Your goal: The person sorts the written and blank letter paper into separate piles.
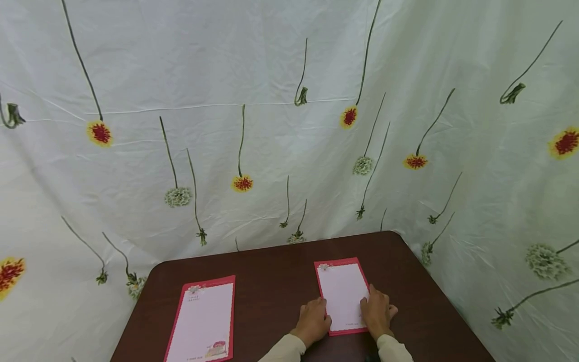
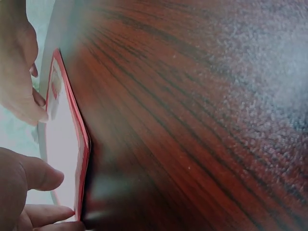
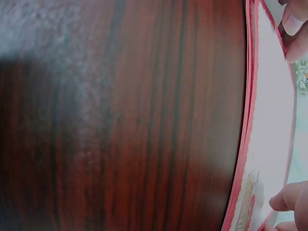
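A stack of red-bordered white paper sheets (image 1: 345,291) lies on the dark wooden table, with a flower print at its far left corner. My left hand (image 1: 313,321) holds its left edge, the thumb by the near left corner. Opposite, my right hand (image 1: 377,310) holds the right edge near the printed corner, which it partly covers. Layered red edges of the stack (image 2: 79,120) show in the left wrist view, with the left thumb (image 2: 48,175) over the paper. In the right wrist view the right thumb (image 3: 286,196) lies at the stack's corner.
A second red-bordered paper (image 1: 203,322) lies on the left part of the table (image 1: 271,281). It carries a flower print at the top and a small picture at its lower right. Behind the table hangs a white flowered cloth (image 1: 271,141).
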A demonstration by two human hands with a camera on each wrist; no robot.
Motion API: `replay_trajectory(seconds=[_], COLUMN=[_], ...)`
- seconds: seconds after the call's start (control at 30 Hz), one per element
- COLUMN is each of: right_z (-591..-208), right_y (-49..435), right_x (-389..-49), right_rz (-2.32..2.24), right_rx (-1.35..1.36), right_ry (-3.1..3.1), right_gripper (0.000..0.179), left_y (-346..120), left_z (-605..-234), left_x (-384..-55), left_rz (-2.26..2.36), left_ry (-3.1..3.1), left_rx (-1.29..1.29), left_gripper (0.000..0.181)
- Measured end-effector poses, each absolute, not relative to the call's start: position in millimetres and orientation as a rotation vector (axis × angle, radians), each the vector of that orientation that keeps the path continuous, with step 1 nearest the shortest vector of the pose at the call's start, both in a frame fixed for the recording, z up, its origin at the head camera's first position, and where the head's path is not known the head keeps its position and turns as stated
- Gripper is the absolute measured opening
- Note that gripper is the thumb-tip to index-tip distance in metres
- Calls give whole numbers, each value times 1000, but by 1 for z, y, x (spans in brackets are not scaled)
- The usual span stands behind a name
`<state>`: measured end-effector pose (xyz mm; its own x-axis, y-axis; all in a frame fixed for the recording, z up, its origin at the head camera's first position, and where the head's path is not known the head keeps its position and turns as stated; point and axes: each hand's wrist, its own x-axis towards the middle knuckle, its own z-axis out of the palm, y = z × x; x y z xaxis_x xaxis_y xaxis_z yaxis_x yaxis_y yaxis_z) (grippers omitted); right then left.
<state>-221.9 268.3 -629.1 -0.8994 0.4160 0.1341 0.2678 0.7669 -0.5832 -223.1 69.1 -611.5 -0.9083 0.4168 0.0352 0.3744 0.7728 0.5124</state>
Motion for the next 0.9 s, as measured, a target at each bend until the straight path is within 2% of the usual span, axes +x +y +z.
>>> replay_trajectory(seconds=[0.63, 0.9], right_z=[-635, -619], right_y=[264, 272], right_x=[-227, -227], right_rz=[893, 908], right_rx=[-552, -492], right_ry=[-2749, -2748], right_gripper=[55, 58], left_y=[59, 50], left_z=[-621, -615], left_x=[-222, -225], left_rz=[829, 849], left_ry=[2929, 2985], left_rx=[625, 639], left_gripper=[41, 44])
